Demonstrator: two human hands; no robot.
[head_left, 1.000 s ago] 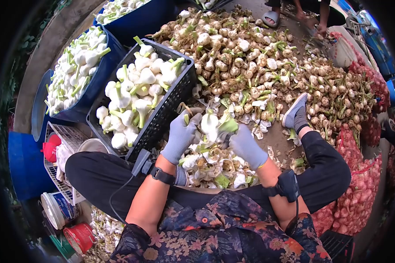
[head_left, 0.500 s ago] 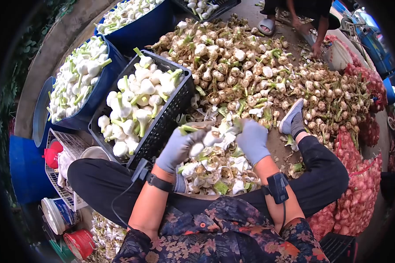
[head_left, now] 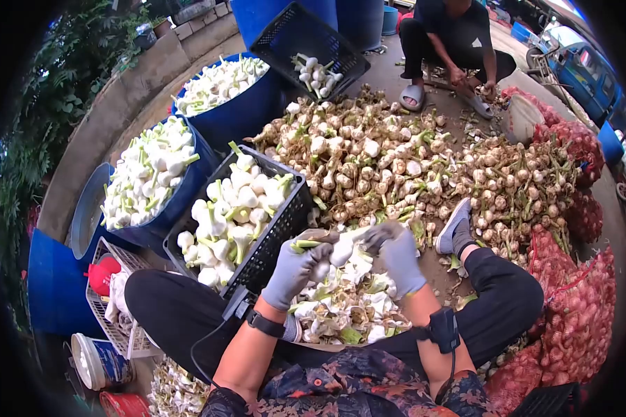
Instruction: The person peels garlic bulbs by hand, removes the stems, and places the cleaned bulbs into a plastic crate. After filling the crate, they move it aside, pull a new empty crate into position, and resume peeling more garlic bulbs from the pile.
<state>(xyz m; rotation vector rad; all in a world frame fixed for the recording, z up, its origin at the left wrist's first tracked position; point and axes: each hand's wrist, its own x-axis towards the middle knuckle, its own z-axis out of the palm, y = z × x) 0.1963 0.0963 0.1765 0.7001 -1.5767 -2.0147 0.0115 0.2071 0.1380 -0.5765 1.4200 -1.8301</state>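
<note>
My left hand (head_left: 302,265), in a grey-white glove, is closed around garlic with green stems poking out above the fingers. A white garlic bulb (head_left: 341,251) sticks out on its right side, its stem pointing toward my right hand (head_left: 396,254). That gloved hand has curled, slightly blurred fingers at the stem's end; exactly what they pinch is hard to see. Beneath both hands lies a heap of papery garlic skins (head_left: 351,306). Left of my left hand stands a black crate (head_left: 275,219) full of clean white garlic bulbs (head_left: 240,201).
A large pile of unpeeled garlic (head_left: 368,160) spreads ahead. Blue tubs (head_left: 205,149) of white garlic stand at the left, with a tilted black crate (head_left: 278,45) behind. Red net sacks (head_left: 577,313) of garlic sit at the right. Another person (head_left: 455,45) squats at the back right.
The camera has tilted up, so the scene sits lower and more background shows. The bulb at my left hand now points its stem toward my right hand, whose fingers have come to it.
</note>
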